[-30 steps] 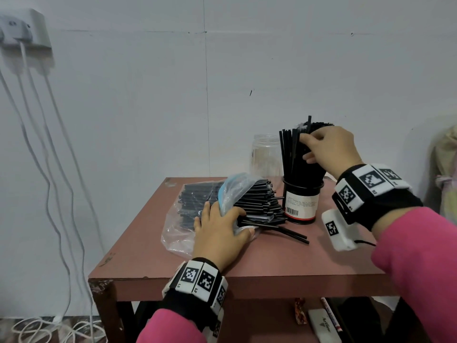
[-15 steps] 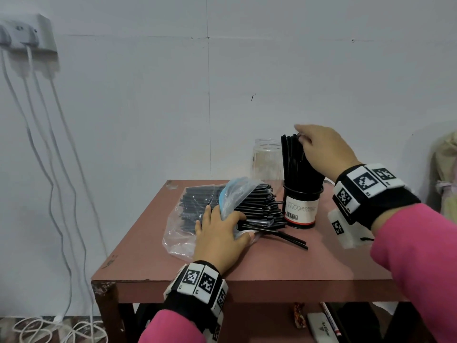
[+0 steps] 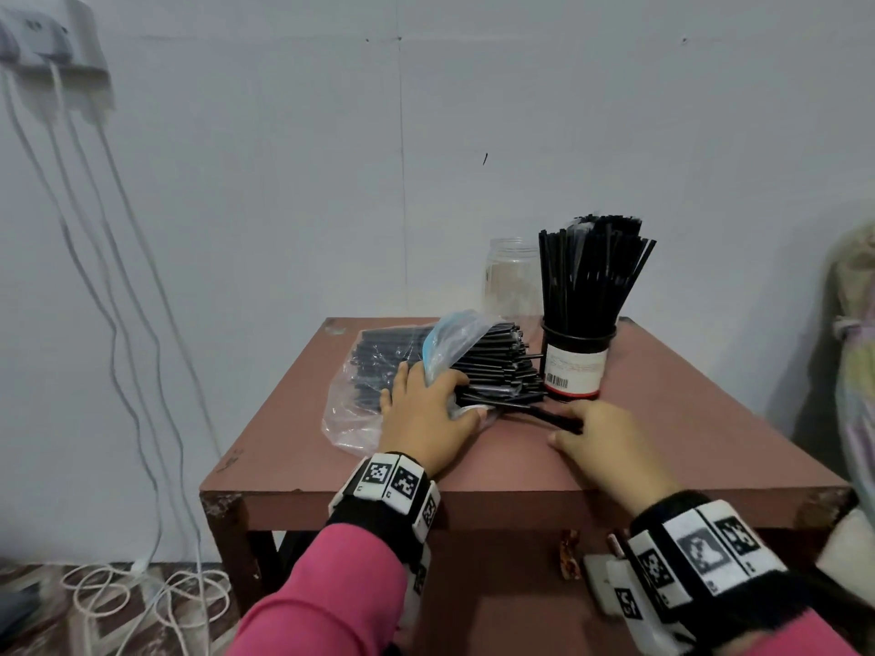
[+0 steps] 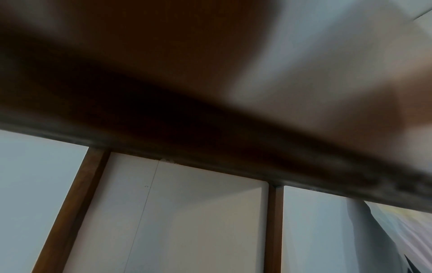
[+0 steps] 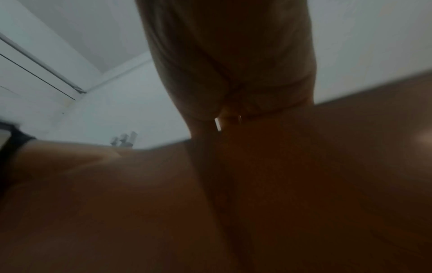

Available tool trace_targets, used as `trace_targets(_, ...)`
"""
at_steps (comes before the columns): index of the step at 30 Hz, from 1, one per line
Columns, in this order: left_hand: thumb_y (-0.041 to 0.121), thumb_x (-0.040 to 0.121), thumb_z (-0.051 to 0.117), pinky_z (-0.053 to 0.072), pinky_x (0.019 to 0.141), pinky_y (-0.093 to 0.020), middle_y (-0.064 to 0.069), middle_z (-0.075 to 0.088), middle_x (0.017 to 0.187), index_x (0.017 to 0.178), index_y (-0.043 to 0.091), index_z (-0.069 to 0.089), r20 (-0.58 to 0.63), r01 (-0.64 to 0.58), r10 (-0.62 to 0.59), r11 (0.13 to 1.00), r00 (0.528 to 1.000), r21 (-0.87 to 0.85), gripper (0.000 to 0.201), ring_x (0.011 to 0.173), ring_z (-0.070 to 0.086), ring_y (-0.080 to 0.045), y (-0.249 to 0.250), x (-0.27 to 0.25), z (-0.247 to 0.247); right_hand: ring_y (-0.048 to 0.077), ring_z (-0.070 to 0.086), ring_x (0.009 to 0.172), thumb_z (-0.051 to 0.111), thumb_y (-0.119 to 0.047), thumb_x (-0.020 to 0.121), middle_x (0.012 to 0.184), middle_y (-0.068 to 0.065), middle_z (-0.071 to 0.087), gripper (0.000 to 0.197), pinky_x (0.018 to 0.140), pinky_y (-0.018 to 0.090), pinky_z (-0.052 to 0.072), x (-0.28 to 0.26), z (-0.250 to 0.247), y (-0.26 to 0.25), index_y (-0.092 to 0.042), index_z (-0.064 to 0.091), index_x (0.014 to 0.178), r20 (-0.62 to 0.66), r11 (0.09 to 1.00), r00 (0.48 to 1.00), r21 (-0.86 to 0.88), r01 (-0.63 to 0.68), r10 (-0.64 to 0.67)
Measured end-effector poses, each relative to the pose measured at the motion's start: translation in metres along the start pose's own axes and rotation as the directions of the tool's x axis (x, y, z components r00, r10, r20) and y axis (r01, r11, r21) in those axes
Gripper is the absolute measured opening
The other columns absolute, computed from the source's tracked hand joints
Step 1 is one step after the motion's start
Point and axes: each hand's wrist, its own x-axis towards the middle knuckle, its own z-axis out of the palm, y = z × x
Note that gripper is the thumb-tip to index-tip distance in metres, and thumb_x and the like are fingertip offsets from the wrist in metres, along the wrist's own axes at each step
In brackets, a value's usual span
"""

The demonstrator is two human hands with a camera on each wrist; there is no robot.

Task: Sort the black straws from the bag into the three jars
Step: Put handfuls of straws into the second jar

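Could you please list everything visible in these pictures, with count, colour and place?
table: one, reddish brown, against the wall.
plastic bag: one, clear, on the table's left part, holding black straws.
loose straws: a few, black, jutting from the bag's mouth.
labelled jar: one, dark, right of the bag, full of upright black straws.
clear jar: one, behind it.
cables: several, white, on the left wall.
left hand: rests on the bag.
right hand: at the loose straws; grip unclear.
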Motion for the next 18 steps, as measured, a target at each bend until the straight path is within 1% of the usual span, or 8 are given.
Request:
trace_targets(3, 0.054, 0.083, 0.060, 0.008, 0.117, -0.053, -0.004, 0.033, 0.145, 0.122, 0.039, 0.051, -0.003, 0.004, -0.004, 1.000, 1.000, -0.011, 0.042, 0.145, 0.009, -0.028, 0.000, 0.000, 0.000, 0.020, 0.058, 0.105, 0.060, -0.018, 0.093, 0.111, -0.001, 0.066, 0.026, 0.075, 0.021, 0.033, 0.006, 0.012, 0.005, -0.023, 0.069, 0.116, -0.133, 0.992, 0.990, 0.110, 0.056, -0.041)
trace_targets(5, 0.054, 0.083, 0.060, 0.009, 0.117, -0.053, -0.004, 0.032, 0.145, 0.123, 0.038, 0.051, -0.008, 0.006, -0.006, 1.000, 1.000, -0.004, 0.044, 0.145, 0.009, -0.028, 0.000, 0.000, 0.000, 0.012, 0.060, 0.083, 0.062, -0.013, 0.091, 0.093, -0.006, 0.067, 0.023, 0.068, 0.014, 0.037, 0.015, 0.021, 0.007, -0.019, 0.072, 0.111, -0.202, 0.952, 0.978, 0.285, 0.108, -0.051)
trace_targets(8, 0.051, 0.084, 0.061, 0.005, 0.118, -0.051, -0.005, 0.028, 0.149, 0.127, 0.038, 0.049, -0.001, 0.016, -0.016, 1.000, 1.000, -0.004, 0.046, 0.146, 0.005, -0.028, 0.001, 0.000, 0.000, 0.008, 0.059, 0.057, 0.064, -0.003, 0.088, 0.072, 0.001, 0.069, 0.022, 0.057, 0.013, 0.048, 0.027, 0.031, 0.005, -0.009, 0.072, 0.107, -0.209, 0.747, 0.977, 0.656, 0.108, 0.043)
trace_targets(10, 0.051, 0.084, 0.061, 0.004, 0.118, -0.051, -0.004, 0.028, 0.149, 0.127, 0.038, 0.049, 0.001, 0.019, -0.019, 1.000, 1.000, -0.011, 0.046, 0.147, 0.003, -0.027, 0.002, 0.000, -0.001, 0.008, 0.057, 0.052, 0.065, -0.003, 0.088, 0.068, 0.005, 0.068, 0.013, 0.053, 0.018, 0.050, 0.032, 0.034, 0.002, -0.007, 0.072, 0.099, -0.212, 0.626, 0.974, 0.772, 0.114, 0.084)
trace_targets(11, 0.051, 0.084, 0.060, 0.004, 0.118, -0.051, -0.004, 0.028, 0.149, 0.127, 0.038, 0.049, 0.002, 0.018, -0.018, 1.000, 1.000, -0.012, 0.047, 0.147, 0.003, -0.027, 0.002, -0.001, -0.001, 0.007, 0.055, 0.050, 0.064, -0.004, 0.089, 0.066, 0.005, 0.066, 0.010, 0.052, 0.019, 0.050, 0.034, 0.035, 0.001, -0.007, 0.072, 0.094, -0.218, 0.609, 0.972, 0.784, 0.120, 0.089)
trace_targets(13, 0.053, 0.083, 0.060, 0.003, 0.118, -0.052, -0.003, 0.028, 0.149, 0.127, 0.039, 0.049, 0.007, 0.016, -0.016, 1.000, 1.000, -0.005, 0.047, 0.147, 0.002, -0.026, 0.002, -0.001, -0.001, 0.006, 0.052, 0.049, 0.063, -0.006, 0.090, 0.063, 0.003, 0.064, 0.011, 0.053, 0.020, 0.049, 0.038, 0.037, 0.000, -0.011, 0.072, 0.087, -0.208, 0.660, 0.975, 0.744, 0.109, 0.074)
trace_targets(16, 0.058, 0.083, 0.059, 0.001, 0.118, -0.051, -0.003, 0.028, 0.149, 0.127, 0.043, 0.048, 0.030, 0.000, 0.000, 1.000, 1.000, 0.018, 0.047, 0.147, 0.001, -0.027, 0.002, -0.002, -0.001, 0.001, 0.052, 0.047, 0.066, -0.005, 0.086, 0.063, 0.000, 0.065, 0.021, 0.052, 0.015, 0.045, 0.039, 0.041, -0.006, -0.023, 0.071, 0.076, -0.113, 0.780, 0.992, 0.616, 0.111, -0.052)
trace_targets(18, 0.060, 0.083, 0.058, 0.001, 0.118, -0.052, -0.002, 0.028, 0.149, 0.128, 0.044, 0.048, 0.039, -0.009, 0.008, 1.000, 0.999, 0.026, 0.049, 0.147, 0.001, -0.027, 0.001, -0.002, -0.001, -0.001, 0.052, 0.045, 0.068, -0.004, 0.084, 0.062, 0.000, 0.064, 0.022, 0.049, 0.013, 0.044, 0.039, 0.044, -0.009, -0.024, 0.069, 0.074, -0.106, 0.800, 0.990, 0.584, 0.138, -0.094)
